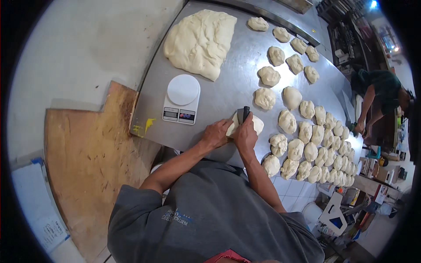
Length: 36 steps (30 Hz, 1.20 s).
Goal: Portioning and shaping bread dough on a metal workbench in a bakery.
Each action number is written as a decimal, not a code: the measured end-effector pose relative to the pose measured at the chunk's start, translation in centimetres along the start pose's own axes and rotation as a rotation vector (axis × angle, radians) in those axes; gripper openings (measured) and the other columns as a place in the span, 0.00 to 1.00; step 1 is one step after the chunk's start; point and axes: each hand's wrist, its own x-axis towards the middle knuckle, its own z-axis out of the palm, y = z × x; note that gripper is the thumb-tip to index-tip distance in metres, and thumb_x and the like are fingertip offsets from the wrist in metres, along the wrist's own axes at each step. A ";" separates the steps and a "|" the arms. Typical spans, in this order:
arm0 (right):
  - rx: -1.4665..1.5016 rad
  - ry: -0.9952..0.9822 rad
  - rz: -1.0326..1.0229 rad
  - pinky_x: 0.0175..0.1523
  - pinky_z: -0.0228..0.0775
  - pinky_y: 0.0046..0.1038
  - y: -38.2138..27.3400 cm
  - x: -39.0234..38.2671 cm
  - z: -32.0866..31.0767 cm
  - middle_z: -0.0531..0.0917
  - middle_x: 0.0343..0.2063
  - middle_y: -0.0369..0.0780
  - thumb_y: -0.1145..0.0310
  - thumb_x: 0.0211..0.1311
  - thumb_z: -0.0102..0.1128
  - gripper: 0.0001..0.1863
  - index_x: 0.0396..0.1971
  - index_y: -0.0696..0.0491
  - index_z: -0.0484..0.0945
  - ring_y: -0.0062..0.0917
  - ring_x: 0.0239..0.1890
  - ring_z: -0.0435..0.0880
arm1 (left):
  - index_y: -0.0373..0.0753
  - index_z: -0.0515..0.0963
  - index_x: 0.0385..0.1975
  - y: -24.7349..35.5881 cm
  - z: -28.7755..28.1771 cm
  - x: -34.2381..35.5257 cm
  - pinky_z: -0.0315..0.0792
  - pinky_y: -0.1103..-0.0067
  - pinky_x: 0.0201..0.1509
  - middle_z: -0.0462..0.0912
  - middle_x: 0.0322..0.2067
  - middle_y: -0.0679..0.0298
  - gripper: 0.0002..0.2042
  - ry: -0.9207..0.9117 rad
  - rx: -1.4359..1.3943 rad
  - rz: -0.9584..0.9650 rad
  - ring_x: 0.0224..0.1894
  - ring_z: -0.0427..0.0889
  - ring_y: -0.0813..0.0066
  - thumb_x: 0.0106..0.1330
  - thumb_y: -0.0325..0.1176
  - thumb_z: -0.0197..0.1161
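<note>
A pale lump of dough (257, 125) lies on the steel table (223, 94) close to my body. My left hand (215, 133) grips its left edge, with the fingers curled against it. Closed around a black-handled tool (246, 114), my right hand (245, 135) presses over the middle of the same lump. Only the tool's dark handle shows; its blade or working end is hidden by the hand and dough. Left of my hands stands a white kitchen scale (183, 93) with a round, bare platform.
A large slab of dough (201, 41) covers the table's far left. Many dough pieces (295, 150) sit in rows along the right side. A co-worker (381, 94) in dark clothes works at the table's right end. A wooden board (90, 162) is beyond the left edge.
</note>
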 end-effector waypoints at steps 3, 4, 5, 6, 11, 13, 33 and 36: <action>0.034 -0.018 -0.042 0.41 0.76 0.53 0.8 0.3 0.0 0.84 0.47 0.59 0.72 0.66 0.53 0.35 0.73 0.57 0.56 0.59 0.41 0.85 | 0.45 0.79 0.59 0.2 -1.5 -0.1 0.80 0.67 0.44 0.84 0.49 0.64 0.30 0.035 -0.026 0.007 0.41 0.85 0.57 0.52 0.39 0.74; 0.052 -0.026 -0.053 0.42 0.76 0.53 1.2 0.4 -0.2 0.84 0.48 0.59 0.72 0.65 0.53 0.36 0.73 0.57 0.56 0.59 0.42 0.85 | 0.45 0.80 0.58 0.2 -2.1 -0.1 0.80 0.67 0.43 0.84 0.48 0.64 0.28 0.045 -0.039 0.017 0.40 0.85 0.57 0.52 0.38 0.74; 0.070 -0.035 -0.063 0.42 0.76 0.53 1.5 0.5 -0.2 0.84 0.48 0.59 0.72 0.65 0.54 0.36 0.73 0.57 0.55 0.59 0.42 0.85 | 0.45 0.81 0.56 0.0 -2.7 -0.2 0.80 0.67 0.42 0.84 0.47 0.65 0.27 0.053 -0.052 0.028 0.39 0.85 0.57 0.53 0.37 0.74; 0.074 -0.035 -0.079 0.42 0.76 0.53 1.7 0.4 -0.3 0.84 0.48 0.59 0.72 0.65 0.54 0.36 0.73 0.57 0.55 0.59 0.42 0.85 | 0.45 0.81 0.56 -0.2 -3.1 -0.4 0.80 0.67 0.42 0.84 0.47 0.65 0.27 0.067 -0.044 0.021 0.39 0.85 0.57 0.53 0.37 0.74; 0.142 -0.106 0.020 0.42 0.74 0.54 2.4 0.4 -0.2 0.85 0.43 0.60 0.68 0.65 0.56 0.35 0.70 0.59 0.57 0.61 0.40 0.85 | 0.44 0.83 0.53 -2.2 -6.1 -0.2 0.78 0.69 0.44 0.84 0.47 0.65 0.24 0.085 -0.087 0.098 0.42 0.85 0.60 0.53 0.35 0.74; 0.135 -0.034 -0.052 0.43 0.74 0.54 1.9 0.6 1.2 0.85 0.43 0.59 0.68 0.64 0.57 0.35 0.70 0.57 0.57 0.61 0.40 0.85 | 0.44 0.83 0.53 -3.0 -7.8 0.2 0.78 0.69 0.45 0.84 0.47 0.65 0.24 0.104 -0.093 0.144 0.42 0.85 0.60 0.53 0.34 0.74; 0.736 -0.216 0.123 0.46 0.78 0.37 4.7 3.1 -0.1 0.86 0.43 0.51 0.66 0.65 0.67 0.28 0.62 0.58 0.71 0.40 0.37 0.85 | 0.39 0.78 0.62 -15.3 -15.2 5.0 0.67 0.59 0.66 0.74 0.64 0.52 0.30 0.278 0.228 0.002 0.64 0.73 0.49 0.56 0.37 0.69; 1.168 -0.303 0.404 0.45 0.78 0.30 5.8 2.1 -2.9 0.85 0.42 0.45 0.66 0.67 0.69 0.24 0.58 0.60 0.75 0.29 0.37 0.84 | 0.42 0.68 0.71 -9.4 -13.5 3.7 0.55 0.50 0.72 0.62 0.72 0.48 0.38 0.423 0.452 0.025 0.71 0.62 0.39 0.57 0.41 0.68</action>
